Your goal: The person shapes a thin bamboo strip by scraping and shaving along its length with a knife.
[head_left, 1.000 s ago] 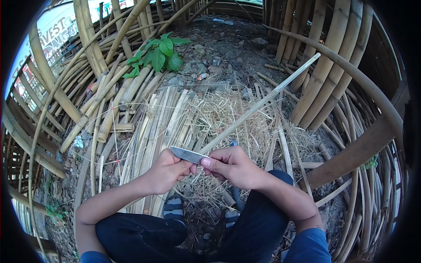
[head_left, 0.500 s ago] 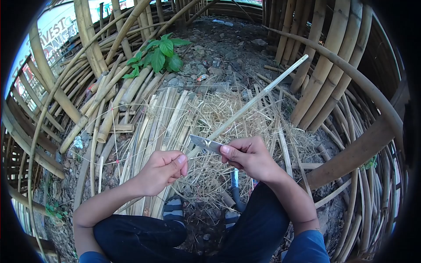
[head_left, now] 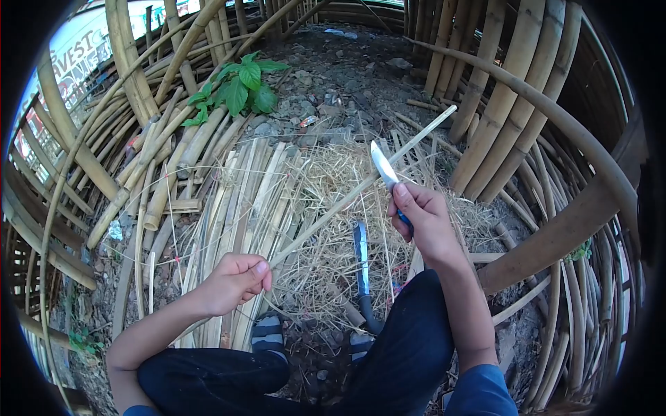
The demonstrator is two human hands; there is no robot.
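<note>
A long, pale bamboo strip [head_left: 325, 218] slants up and to the right across the middle of the head view. My left hand [head_left: 239, 283] is closed around its near end, low at the left. My right hand [head_left: 424, 216] grips a knife [head_left: 383, 165] by its blue handle, most of which the fingers hide. The knife's bright blade points up and left, overlapping the strip toward its far end. Between my feet and the shavings lies a larger, dark-handled blade [head_left: 361, 258].
Pale shavings [head_left: 340, 163] cover the ground ahead. Split bamboo strips [head_left: 239, 201] lie in a pile at the left. Thick bamboo poles [head_left: 510, 104] stand at the right, with a bent pole [head_left: 548, 104] arching past them. A leafy plant [head_left: 239, 87] grows farther back.
My right hand has carried the knife up and right along the strip, away from my left hand, and its blade has turned upward. My left hand has shifted slightly down and left.
</note>
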